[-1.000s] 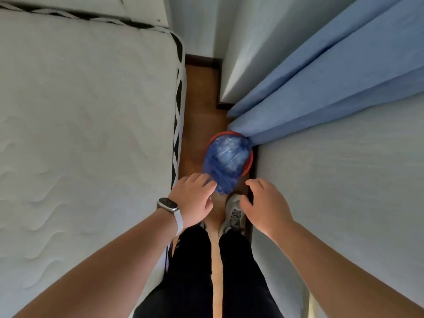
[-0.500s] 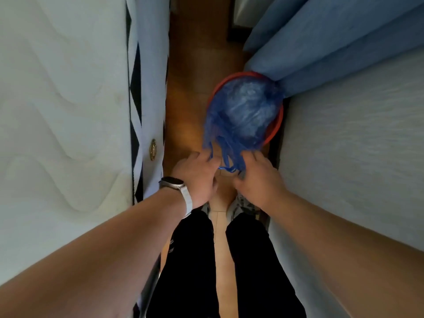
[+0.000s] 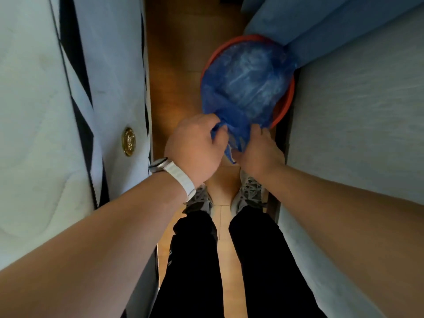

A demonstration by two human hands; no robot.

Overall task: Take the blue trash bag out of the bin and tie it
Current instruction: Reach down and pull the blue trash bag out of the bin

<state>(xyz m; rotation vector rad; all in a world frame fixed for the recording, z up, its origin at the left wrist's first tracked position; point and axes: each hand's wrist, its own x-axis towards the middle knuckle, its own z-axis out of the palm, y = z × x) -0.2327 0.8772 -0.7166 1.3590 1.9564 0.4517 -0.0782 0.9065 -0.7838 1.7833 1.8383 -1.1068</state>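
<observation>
A blue trash bag [image 3: 246, 81] lines a round red bin [image 3: 288, 101] standing on the wooden floor against the right wall. The bag's near edge is pulled off the rim and gathered into a bunch toward me. My left hand [image 3: 196, 148], with a white-strapped watch on its wrist, pinches that bunch from the left. My right hand [image 3: 259, 152] grips the same gathered plastic from the right. Both hands sit just in front of the bin, above my shoes. The bin's inside is hidden by the bag.
A tall white mattress [image 3: 46, 111] with a black-patterned side and a gold badge [image 3: 128, 141] walls in the left. A pale wall [image 3: 358, 111] and blue curtain [image 3: 332, 26] close the right. Only a narrow strip of wooden floor [image 3: 179, 65] lies between, where my legs stand.
I have leaned closer to the bin. Both hands went from hovering near the bag's edge to closing on it and drawing the near rim together.
</observation>
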